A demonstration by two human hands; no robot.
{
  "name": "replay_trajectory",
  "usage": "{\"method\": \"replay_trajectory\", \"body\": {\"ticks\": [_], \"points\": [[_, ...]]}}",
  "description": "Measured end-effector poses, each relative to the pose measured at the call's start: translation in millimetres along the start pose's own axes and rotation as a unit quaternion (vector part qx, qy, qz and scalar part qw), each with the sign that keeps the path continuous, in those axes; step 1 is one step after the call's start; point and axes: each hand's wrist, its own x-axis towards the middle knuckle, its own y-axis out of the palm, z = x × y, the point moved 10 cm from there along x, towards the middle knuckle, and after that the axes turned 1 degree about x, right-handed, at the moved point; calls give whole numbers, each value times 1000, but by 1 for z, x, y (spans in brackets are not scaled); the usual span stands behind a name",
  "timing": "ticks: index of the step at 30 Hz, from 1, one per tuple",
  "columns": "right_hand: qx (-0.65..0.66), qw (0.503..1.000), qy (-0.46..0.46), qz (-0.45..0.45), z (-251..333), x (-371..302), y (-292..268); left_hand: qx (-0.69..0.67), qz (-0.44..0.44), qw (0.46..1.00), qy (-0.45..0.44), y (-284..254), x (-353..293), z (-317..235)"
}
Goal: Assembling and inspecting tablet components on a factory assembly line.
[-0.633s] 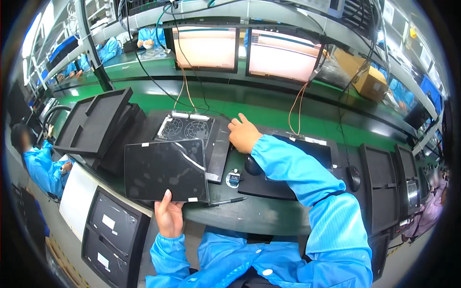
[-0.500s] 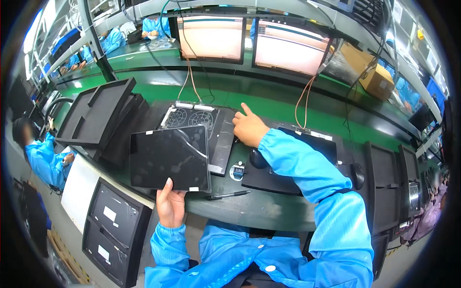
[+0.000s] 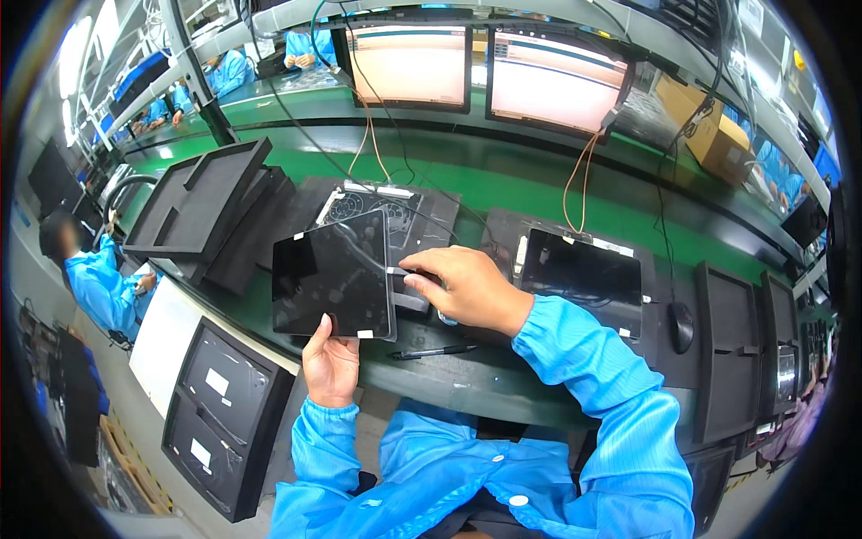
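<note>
A black tablet (image 3: 328, 278) with small white tabs on its edges is tilted above the bench, its dark glass facing me. My left hand (image 3: 330, 366) grips its lower edge, thumb on the front. At the tablet's right edge, my right hand (image 3: 471, 287) is closed on a small dark cable plug (image 3: 401, 272) with a pale tip. My fingers partly cover it, and I cannot tell whether it sits in the tablet. Behind the tablet lies a dark fixture board (image 3: 413, 205) with round printed patterns. A second black tablet (image 3: 584, 274) lies to the right of my right hand.
A black pen (image 3: 433, 352) lies near the bench's front edge. Black foam trays (image 3: 202, 202) are stacked at left; another tray (image 3: 220, 395) holds dark panels. More trays (image 3: 727, 346) and a mouse (image 3: 681, 328) are at right. Two monitors (image 3: 409, 67) stand behind, with hanging cables (image 3: 584, 184).
My right hand has come back from the far side to the held tablet's right edge, with a plug now in its fingers. The tablet has tilted slightly in my left hand.
</note>
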Motion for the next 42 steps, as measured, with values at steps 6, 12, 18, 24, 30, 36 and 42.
{"method": "replay_trajectory", "body": {"ticks": [6,12,18,24,30,36,42], "points": [[-1,1000,4,19,-1,-7,0,4,5,1000,9,1,-7,0],[-34,996,-7,81,0,-8,6,105,33,994,-16,3,-3,-2],[-119,987,-4,109,-28,-9,18,215,6,976,-31,8,32,1],[-256,955,107,100,-68,4,20,196,32,963,-183,9,124,37],[-296,937,149,111,-99,10,34,196,0,954,-228,4,146,38],[-304,929,158,141,-102,8,47,482,26,797,-362,-2,102,0],[-250,965,-8,74,-12,12,42,600,67,796,-52,35,0,-113]]}}
